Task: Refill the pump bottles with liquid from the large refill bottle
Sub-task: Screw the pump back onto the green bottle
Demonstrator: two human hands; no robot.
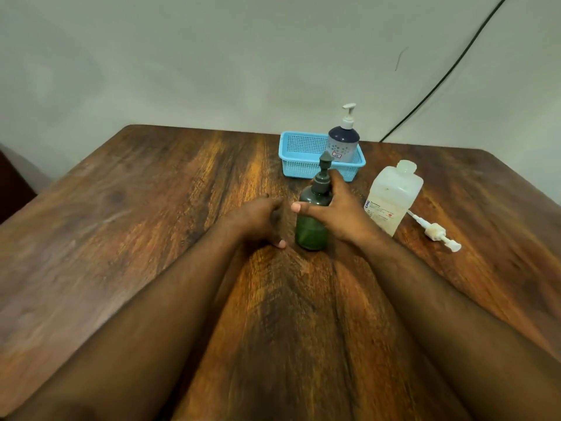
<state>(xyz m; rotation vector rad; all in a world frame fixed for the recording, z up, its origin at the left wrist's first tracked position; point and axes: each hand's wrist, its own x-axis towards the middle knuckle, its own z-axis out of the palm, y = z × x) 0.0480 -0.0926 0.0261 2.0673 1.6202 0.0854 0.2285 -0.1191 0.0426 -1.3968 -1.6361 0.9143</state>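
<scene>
A dark green pump bottle (pixel 312 229) stands upright on the wooden table (pixel 151 223), its pump head still on. My right hand (pixel 337 212) wraps around its shoulder and neck from the right. My left hand (pixel 261 221) hovers just left of it, fingers curled apart, a small gap from the bottle. The large translucent white refill bottle (pixel 393 197) stands to the right with no cap on. A navy pump bottle (pixel 343 144) with a white pump stands in the blue basket (pixel 299 165).
A loose white pump with its dip tube (pixel 435 230) lies on the table right of the refill bottle. A black cable (pixel 449 71) runs down the wall behind. The table's far edge meets the wall.
</scene>
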